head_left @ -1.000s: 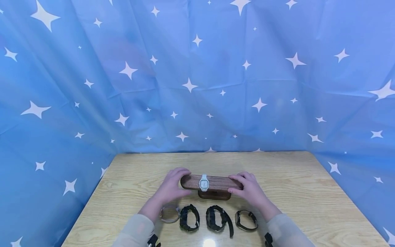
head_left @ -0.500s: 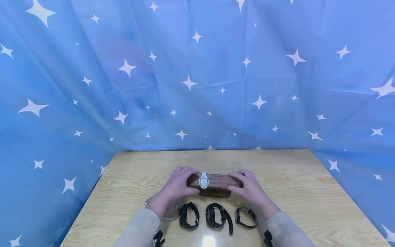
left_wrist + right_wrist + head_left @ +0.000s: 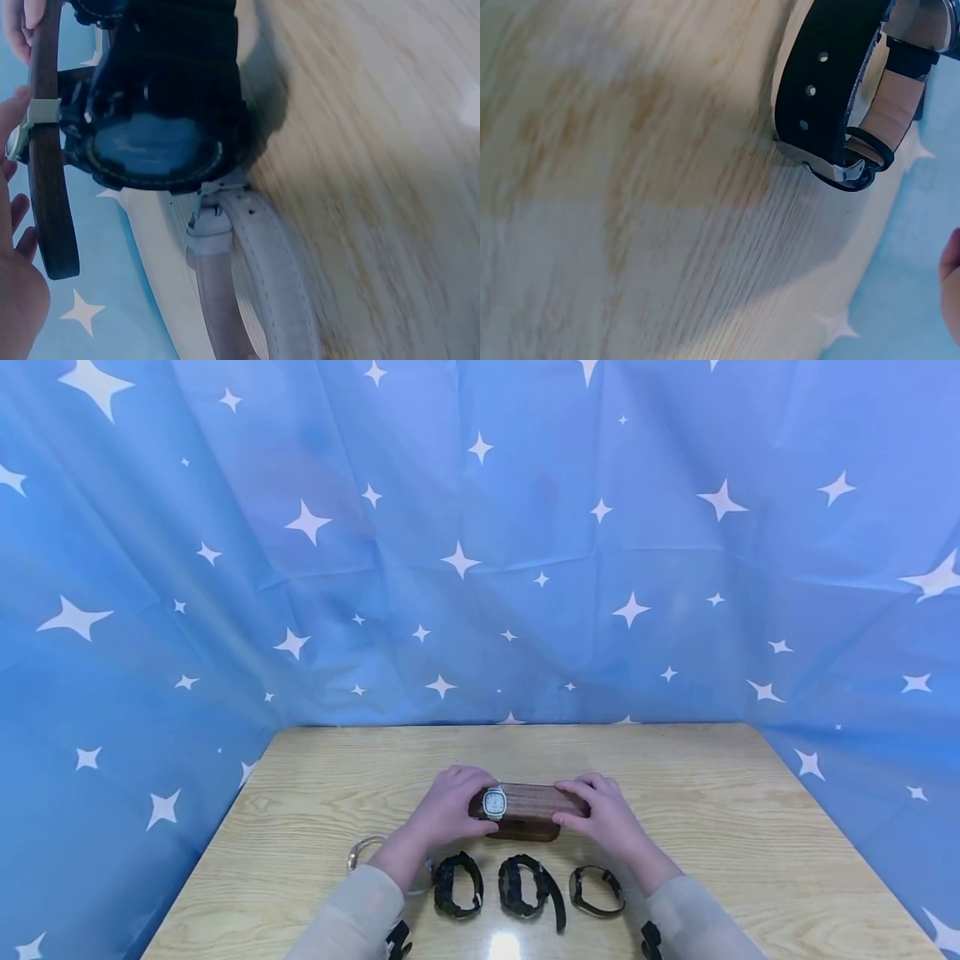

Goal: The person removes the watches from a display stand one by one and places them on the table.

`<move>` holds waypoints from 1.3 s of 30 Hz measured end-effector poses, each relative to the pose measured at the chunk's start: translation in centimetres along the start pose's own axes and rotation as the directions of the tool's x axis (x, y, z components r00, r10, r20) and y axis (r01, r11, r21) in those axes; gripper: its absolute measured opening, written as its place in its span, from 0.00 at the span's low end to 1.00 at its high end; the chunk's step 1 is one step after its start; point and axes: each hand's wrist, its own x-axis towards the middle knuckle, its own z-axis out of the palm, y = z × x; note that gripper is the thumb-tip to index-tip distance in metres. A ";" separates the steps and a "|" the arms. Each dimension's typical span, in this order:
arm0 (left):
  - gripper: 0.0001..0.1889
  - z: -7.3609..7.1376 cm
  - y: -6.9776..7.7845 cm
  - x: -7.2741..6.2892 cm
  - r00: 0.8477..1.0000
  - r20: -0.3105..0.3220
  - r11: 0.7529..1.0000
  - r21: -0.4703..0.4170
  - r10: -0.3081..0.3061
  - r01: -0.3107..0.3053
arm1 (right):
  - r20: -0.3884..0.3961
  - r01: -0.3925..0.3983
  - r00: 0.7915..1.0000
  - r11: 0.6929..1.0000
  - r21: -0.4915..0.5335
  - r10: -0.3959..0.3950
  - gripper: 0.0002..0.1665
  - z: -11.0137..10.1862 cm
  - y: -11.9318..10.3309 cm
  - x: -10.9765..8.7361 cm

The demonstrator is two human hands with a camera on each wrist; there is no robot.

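A dark wooden watch stand [image 3: 531,802] has a padded-looking bar on a base, with a pale wristwatch [image 3: 494,803] strapped round the bar. My left hand [image 3: 450,806] reaches round the bar's left part, fingertips right at the pale watch's strap above and below. The left wrist view shows the bar [image 3: 52,202] running past that hand, and a fingertip at the pale watch [image 3: 43,111]. My right hand [image 3: 603,810] grips the bar's right end between thumb and fingers; in the right wrist view only a bit of this hand [image 3: 951,289] shows.
In front of the stand lie two chunky black watches [image 3: 459,885] [image 3: 531,887] and a slim dark watch [image 3: 597,892]. A light-strapped watch [image 3: 362,850] is partly hidden under my left forearm. The wooden table [image 3: 720,827] meets a blue starred curtain [image 3: 480,635] behind.
My left hand has slid right along the bar from its left end to the pale watch. My right hand has stayed at the right end.
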 end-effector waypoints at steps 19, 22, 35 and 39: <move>0.30 1.0 0.0 0.4 1.000 0.003 0.993 0.114 -0.023 0.023 | 0.004 -0.010 1.000 1.000 0.004 0.010 0.31 0.0 0.1 -0.2; 0.30 1.1 -0.1 0.3 1.000 -0.008 0.993 0.117 -0.020 0.021 | 0.002 -0.008 1.000 1.000 0.003 0.008 0.31 0.0 0.1 -0.1; 0.27 0.8 -0.3 0.1 0.999 -0.041 0.991 0.130 -0.010 0.015 | 0.002 -0.005 1.000 1.000 0.006 0.005 0.31 0.1 0.2 -0.1; 0.28 0.6 -0.6 0.1 1.000 -0.020 0.988 0.150 -0.021 0.023 | 0.003 -0.001 1.000 1.000 0.000 0.001 0.31 0.1 0.2 -0.1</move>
